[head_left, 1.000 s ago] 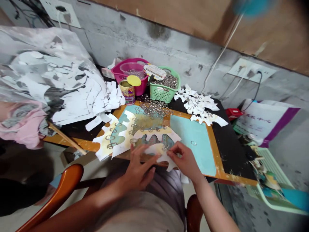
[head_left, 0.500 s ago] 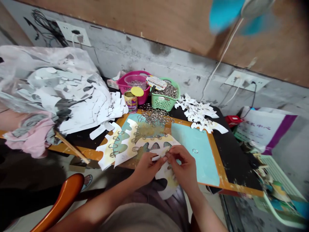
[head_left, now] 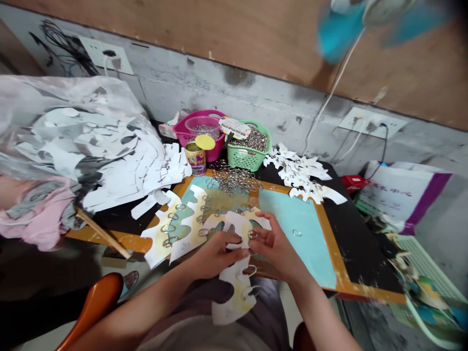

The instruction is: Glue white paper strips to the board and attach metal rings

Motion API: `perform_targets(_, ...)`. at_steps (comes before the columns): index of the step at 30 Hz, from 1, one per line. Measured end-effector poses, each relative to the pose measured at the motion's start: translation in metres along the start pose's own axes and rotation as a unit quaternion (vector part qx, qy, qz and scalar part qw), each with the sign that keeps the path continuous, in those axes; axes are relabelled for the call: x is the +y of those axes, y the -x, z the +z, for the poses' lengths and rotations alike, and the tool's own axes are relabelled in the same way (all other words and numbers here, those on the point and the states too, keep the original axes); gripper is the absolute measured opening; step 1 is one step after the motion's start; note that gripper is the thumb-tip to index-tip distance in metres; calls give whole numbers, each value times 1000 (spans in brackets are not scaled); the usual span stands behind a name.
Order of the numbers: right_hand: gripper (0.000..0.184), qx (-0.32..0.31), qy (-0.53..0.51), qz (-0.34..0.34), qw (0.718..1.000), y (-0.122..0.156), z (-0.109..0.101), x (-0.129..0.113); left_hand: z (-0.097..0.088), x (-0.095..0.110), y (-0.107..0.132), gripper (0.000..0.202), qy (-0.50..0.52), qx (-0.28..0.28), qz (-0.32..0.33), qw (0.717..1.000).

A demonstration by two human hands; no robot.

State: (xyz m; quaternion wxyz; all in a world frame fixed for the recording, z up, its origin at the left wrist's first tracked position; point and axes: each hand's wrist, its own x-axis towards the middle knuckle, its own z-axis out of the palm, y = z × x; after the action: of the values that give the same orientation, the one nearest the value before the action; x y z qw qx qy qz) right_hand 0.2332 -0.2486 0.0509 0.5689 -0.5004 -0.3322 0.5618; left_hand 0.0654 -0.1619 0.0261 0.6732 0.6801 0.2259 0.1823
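Note:
My left hand (head_left: pixel 218 254) pinches a white cut-out strip (head_left: pixel 234 292) with scalloped edges and yellowish patches, held upright over the table's front edge. My right hand (head_left: pixel 272 248) is at the strip's right edge, its fingers closed on a small metal ring (head_left: pixel 252 234). Lower on the same edge hang more wire rings (head_left: pixel 253 290). Beyond and left of my hands lie similar strips (head_left: pixel 190 234) with rings along their edges. A loose ring (head_left: pixel 297 233) rests on the light-blue sheet (head_left: pixel 310 253) to the right.
A pile of metal rings (head_left: pixel 236 179) lies before a green basket (head_left: pixel 248 158) of rings, a pink basket (head_left: pixel 179 127) and a tin (head_left: pixel 195 160). White cut-outs fill a plastic bag (head_left: pixel 32 97) at left; more cut-outs (head_left: pixel 300 168) lie at right. A wooden stick (head_left: pixel 104 234) crosses the table edge.
The strip has swung more upright and moved slightly left and down in view. My right fingers have spread somewhat, exposing the ring, and rings on the strip's lower edge now show.

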Motion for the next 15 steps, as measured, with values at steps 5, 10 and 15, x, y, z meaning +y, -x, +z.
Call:
perform_targets(5,60,39,-6,-57,998,-3,7,0,-2,-3,-4,38,56,-9,-7,998)
perform_targets(10,61,38,-120,45,991,-7,8,7,4,-9,-1,35,124,13,29,992)
perform_targets(15,66,-98,-190,78,974,-6,-9,1,4,-9,-1,40,175,31,-11,984)
